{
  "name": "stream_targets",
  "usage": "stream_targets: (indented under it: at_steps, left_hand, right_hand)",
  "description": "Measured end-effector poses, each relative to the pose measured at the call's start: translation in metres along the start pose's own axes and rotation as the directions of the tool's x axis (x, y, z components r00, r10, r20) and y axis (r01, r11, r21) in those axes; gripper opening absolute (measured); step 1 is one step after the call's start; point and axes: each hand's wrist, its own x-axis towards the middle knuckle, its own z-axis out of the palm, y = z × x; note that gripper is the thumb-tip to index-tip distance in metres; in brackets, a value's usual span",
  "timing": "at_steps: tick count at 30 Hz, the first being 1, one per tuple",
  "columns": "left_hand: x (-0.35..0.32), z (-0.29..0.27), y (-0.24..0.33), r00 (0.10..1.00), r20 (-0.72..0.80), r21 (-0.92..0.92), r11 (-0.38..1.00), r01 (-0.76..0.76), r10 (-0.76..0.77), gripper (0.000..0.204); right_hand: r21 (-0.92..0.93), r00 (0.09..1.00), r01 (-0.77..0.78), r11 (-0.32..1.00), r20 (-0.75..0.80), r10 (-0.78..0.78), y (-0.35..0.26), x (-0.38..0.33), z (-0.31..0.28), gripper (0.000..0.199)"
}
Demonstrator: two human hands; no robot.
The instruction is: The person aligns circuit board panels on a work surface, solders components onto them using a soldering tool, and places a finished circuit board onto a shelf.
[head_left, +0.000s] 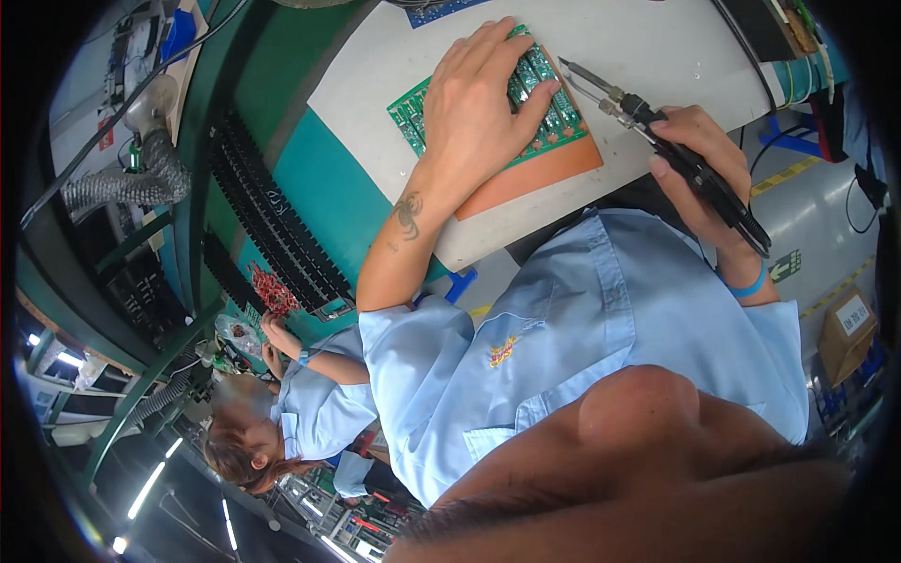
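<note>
My left hand (pixel 474 108) lies flat with its fingers stretched over a green circuit board panel (pixel 554 98), and covers much of its middle. Rows of small silvery parts show on the panel to the right of that hand. Beneath the panel is an orange-brown sheet (pixel 563 172), sticking out along the near side. Closed around a pair of black soldering tweezers (pixel 696 174) is my right hand (pixel 709 150). The two metal tips are apart and point up and left, close to the panel's right edge. Whether they touch it I cannot tell.
A whitish mat (pixel 352 80) lies under the work on the bench. Black slotted racks (pixel 272 216) stand on the left, with red pieces (pixel 272 289) beyond. A flexible duct (pixel 169 178) hangs at far left. A co-worker (pixel 319 403) in light blue works alongside. Cables run at the right.
</note>
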Motion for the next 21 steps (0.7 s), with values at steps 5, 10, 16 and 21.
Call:
stream_targets:
  at_steps: [5,10,16,21]
  left_hand:
    - [-0.003,0.005,-0.003,0.999,-0.027,0.041,0.999,-0.024,0.025,0.04]
    - [0.006,-0.012,0.01,0.999,0.05,-0.013,1.0,0.015,-0.014,0.041]
    - [0.016,-0.025,0.021,0.973,0.201,-0.038,0.992,0.121,-0.111,0.043]
    - [0.015,-0.024,0.021,0.975,0.193,-0.036,0.993,0.116,-0.107,0.041]
  right_hand:
    - [-0.001,1.0,-0.008,1.0,0.01,0.008,0.005,0.004,0.004,0.038]
    - [-0.02,1.0,0.008,1.0,0.019,-0.007,0.006,0.008,0.004,0.04]
    - [-0.01,0.999,0.019,1.0,0.033,-0.018,0.007,0.01,0.004,0.04]
    - [-0.009,0.999,0.024,1.0,0.032,-0.023,0.009,0.009,0.004,0.04]
